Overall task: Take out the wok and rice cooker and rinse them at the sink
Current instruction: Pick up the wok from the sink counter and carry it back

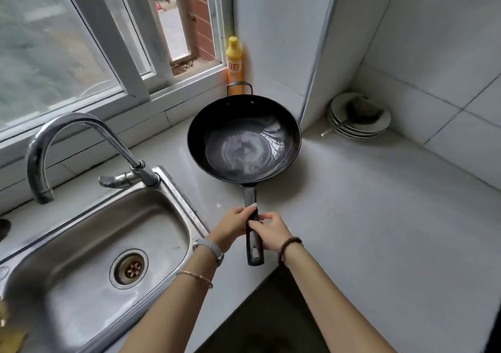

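Observation:
A black wok [244, 138] rests on the pale counter to the right of the sink, its inside wet and streaked. Its long dark handle [254, 252] points toward me. My left hand [230, 226] grips the handle from the left, thumb on top. My right hand [269, 230] holds the same handle from the right, fingers curled round it. The steel sink [89, 249] lies at the lower left with its drain showing, and the curved tap [67, 146] stands behind it, with no water running. No rice cooker is in view.
A yellow detergent bottle [234, 62] stands on the sill behind the wok. A stack of white plates [357, 116] with a dark scrubber on top sits in the tiled corner at the right. The window runs behind the sink. The counter's front edge is just below my arms.

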